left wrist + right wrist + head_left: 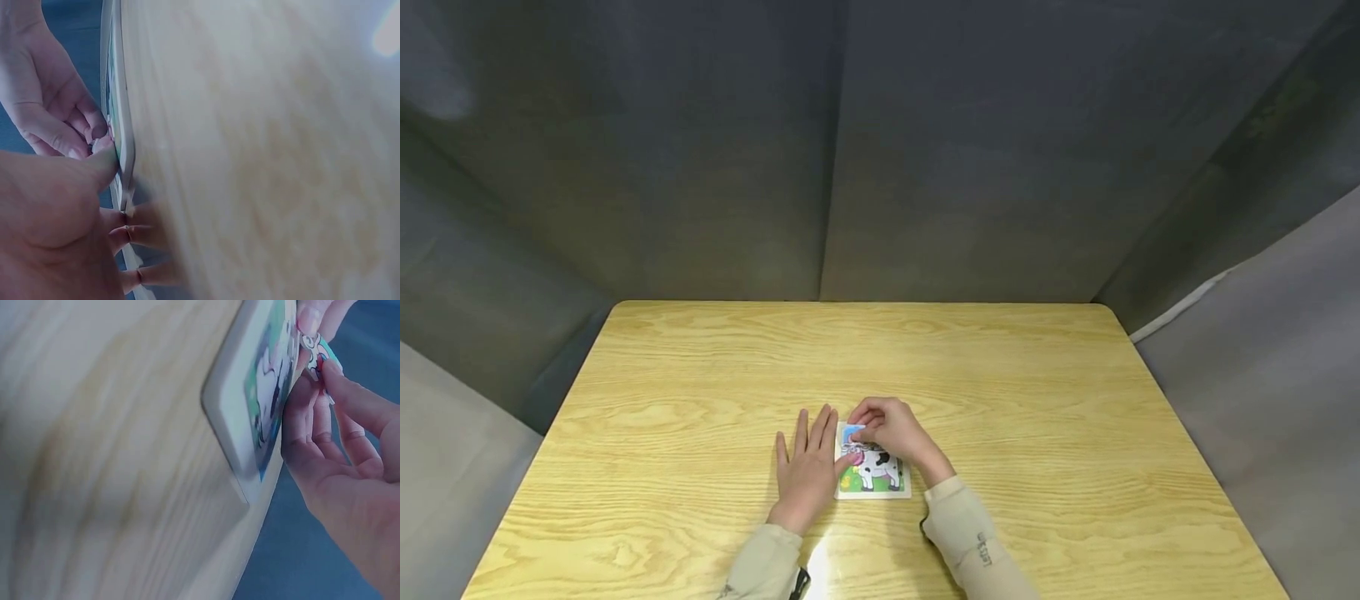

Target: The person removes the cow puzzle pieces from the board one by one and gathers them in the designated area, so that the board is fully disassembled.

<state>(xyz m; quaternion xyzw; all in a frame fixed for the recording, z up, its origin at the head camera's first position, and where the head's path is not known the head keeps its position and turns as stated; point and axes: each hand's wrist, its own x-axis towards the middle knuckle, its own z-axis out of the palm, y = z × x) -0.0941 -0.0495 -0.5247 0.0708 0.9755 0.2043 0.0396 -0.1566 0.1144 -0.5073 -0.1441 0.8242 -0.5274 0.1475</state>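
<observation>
Beige sleeves nearest: left sleeve [763,557] at the bottom edge, with a dark strap [801,585] beside its cuff; right sleeve [966,533] bears dark lettering.

Left hand [807,477]: palm down at the left side of the picture board, fingers straight and slightly spread over the wood, grasping nothing. Its thumb reaches across the board's left margin, tip by the cow's pink muzzle.

Right hand [892,429]: comes over the board's upper right; thumb and forefinger pinch a small puzzle piece [312,356]. Right wrist view gives the piece best: white with black outlines, a bit of red, a teal edge, tilted to the board's face. Left thumb tip just beside it. Whether the piece touches the board, cannot tell.

Picture board [872,496]: lies flat between the hands, pale rim, rounded corners. Print: black-and-white cow [880,468] on green ground, small yellow shapes at lower left, blue in the upper left corner. Upper part partly hidden by the right hand.

Table [1037,392]: yellow wood grain, rounded far corners, bright glare near the left cuff. Beyond it, dark grey curtain [700,158] with a vertical seam; paler grey fabric [1285,358] at right.
</observation>
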